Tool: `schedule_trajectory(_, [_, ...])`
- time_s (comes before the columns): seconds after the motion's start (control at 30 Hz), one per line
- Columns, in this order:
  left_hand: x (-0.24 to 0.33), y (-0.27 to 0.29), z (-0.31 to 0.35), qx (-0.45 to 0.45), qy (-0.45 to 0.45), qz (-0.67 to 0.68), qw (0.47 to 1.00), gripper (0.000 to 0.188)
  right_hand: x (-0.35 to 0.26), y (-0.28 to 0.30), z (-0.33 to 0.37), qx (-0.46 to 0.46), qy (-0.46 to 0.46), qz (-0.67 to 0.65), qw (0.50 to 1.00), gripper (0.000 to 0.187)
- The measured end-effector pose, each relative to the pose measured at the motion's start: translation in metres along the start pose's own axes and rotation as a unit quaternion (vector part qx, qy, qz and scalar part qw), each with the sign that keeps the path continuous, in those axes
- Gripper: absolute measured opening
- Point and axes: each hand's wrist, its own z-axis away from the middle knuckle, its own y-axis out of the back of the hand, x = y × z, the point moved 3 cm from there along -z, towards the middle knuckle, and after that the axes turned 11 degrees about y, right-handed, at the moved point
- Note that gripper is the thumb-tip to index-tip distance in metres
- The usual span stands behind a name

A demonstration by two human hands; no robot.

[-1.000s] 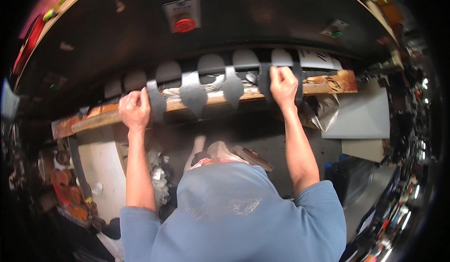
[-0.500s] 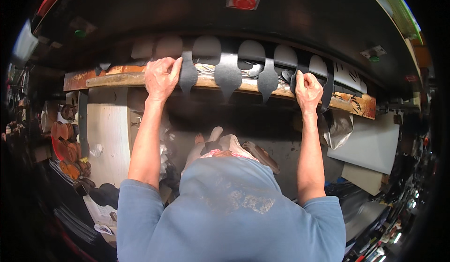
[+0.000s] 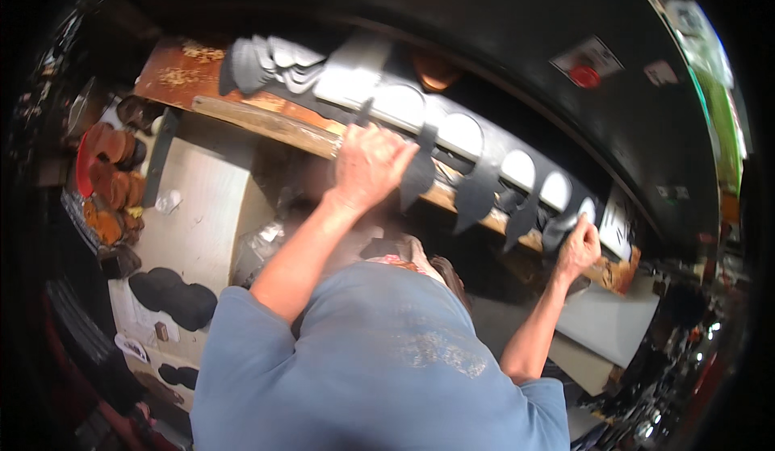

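A dark grey sheet [image 3: 476, 193] with a row of rounded cut-outs hangs in pointed tongues over the front edge of a wooden bench [image 3: 258, 123]. Both my hands grip it, one near each end. My left hand [image 3: 371, 169], a little blurred, has its fingers closed on the sheet's left part. At its right end, my right hand [image 3: 580, 249] pinches the sheet between thumb and fingers. White surface shows through the rounded openings. Left of the sheet, a fanned stack of pale and grey cut pieces [image 3: 278, 64] rests on the bench.
A large dark machine body [image 3: 517, 23] with a red button [image 3: 584, 76] overhangs the bench. At the left are orange-brown rounded pieces [image 3: 109, 169] and dark rounded pieces [image 3: 173, 298] on a pale board. Grey panels [image 3: 605, 322] lean below the bench's right end.
My view has turned, so the bench now slants down to the right and the stack of cut pieces shows at its left. Both hands still hold the sheet.
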Motion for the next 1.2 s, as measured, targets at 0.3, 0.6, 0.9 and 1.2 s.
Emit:
schedule_trajectory(0.3, [-0.006,0.004,-0.013,-0.153,0.052,0.046,0.986,0.023,-0.109,-0.167,-0.04,-0.236,-0.034,-0.103,0.966,0.037])
schedule_trajectory(0.6, [-0.036,0.011,-0.102,-0.073,0.115,0.188,0.973,0.024,-0.202,-0.329,-0.032,-0.332,0.222,0.068,0.914,0.096])
schedule_trajectory(0.9, [-0.064,-0.037,-0.135,-0.128,0.071,0.068,0.987,0.045,-0.203,-0.335,-0.036,-0.322,0.147,0.024,0.935,0.083])
schedule_trajectory(1.2, [-0.063,-0.04,-0.13,-0.141,0.058,0.023,0.988,0.041,-0.168,-0.276,-0.091,-0.356,-0.143,-0.386,0.839,0.099])
